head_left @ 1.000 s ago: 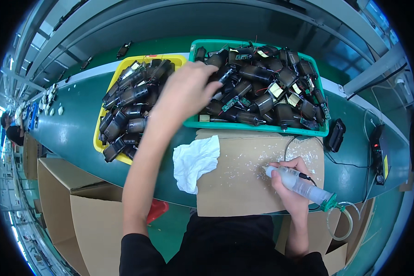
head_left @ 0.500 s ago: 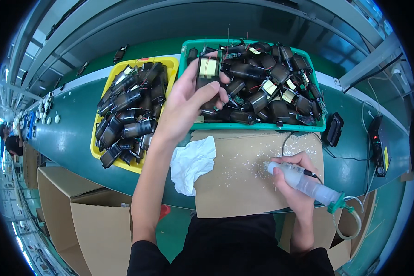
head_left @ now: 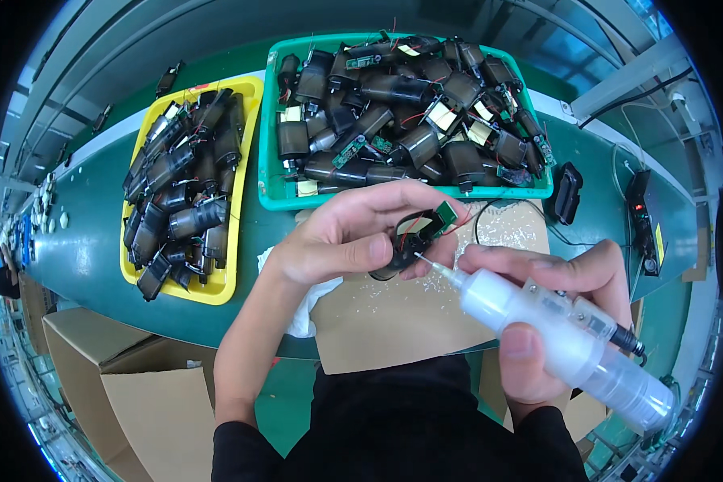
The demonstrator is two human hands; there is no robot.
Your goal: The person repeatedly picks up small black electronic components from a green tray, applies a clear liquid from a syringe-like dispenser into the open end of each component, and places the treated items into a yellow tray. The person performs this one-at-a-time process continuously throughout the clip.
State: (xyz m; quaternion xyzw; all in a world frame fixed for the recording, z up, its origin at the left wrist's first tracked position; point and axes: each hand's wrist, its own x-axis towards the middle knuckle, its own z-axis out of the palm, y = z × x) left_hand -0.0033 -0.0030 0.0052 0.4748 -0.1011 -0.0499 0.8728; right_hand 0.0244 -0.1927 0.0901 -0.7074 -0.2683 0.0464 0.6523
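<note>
My left hand (head_left: 353,241) is closed round a dark, smoky tank-shaped unit (head_left: 410,249) with red wires and a small green circuit board (head_left: 445,214) standing out of it. In my right hand (head_left: 554,313) is a thick translucent dispensing syringe (head_left: 530,317) with milky white contents, gripped between thumb and fingers. Its thin needle (head_left: 434,262) points left and reaches the end of the unit; whether the tip touches I cannot tell. Below both hands lies a flat cardboard sheet (head_left: 394,321) strewn with small white flecks. A crumpled white cloth (head_left: 304,309) is partly hidden behind my left forearm.
A green tray (head_left: 410,198) heaped with similar dark units stands behind my hands. Left of it is a yellow tray (head_left: 233,233) with more. A black case (head_left: 566,193) and a box with a red display (head_left: 641,217) lie right. An open cardboard box (head_left: 157,402) stands lower left.
My left hand has brought the unit from over the green tray down above the cardboard and turned it. My right hand has raised the syringe, bringing its needle to the unit.
</note>
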